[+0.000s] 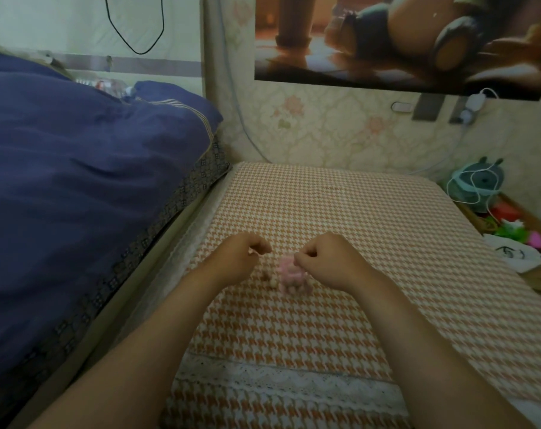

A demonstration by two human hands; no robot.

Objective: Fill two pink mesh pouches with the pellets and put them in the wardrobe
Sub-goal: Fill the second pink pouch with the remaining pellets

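Pink mesh pouch (289, 278) lies on the houndstooth-covered counter (340, 212) between both hands; left hand (243, 253) and right hand (331, 260) fingers are curled closed, apparently pinching its drawstrings, blurred

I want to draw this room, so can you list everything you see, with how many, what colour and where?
Pink mesh pouch: one, pink, on the cloth between the hands.
Small brown pellets: a few, brownish, just left of the pouch; blurred.
Orange-and-white houndstooth cloth: one, covering the surface in front.
Dark blue quilt: one, on the bed at left.
Large cartoon poster: one, brown tones, on the wall above.
Black hanging cable: one, top left wall.
Teal round gadget with white cord: one, far right.
Hands: left hand and right hand, both curled, pinching near the pouch.
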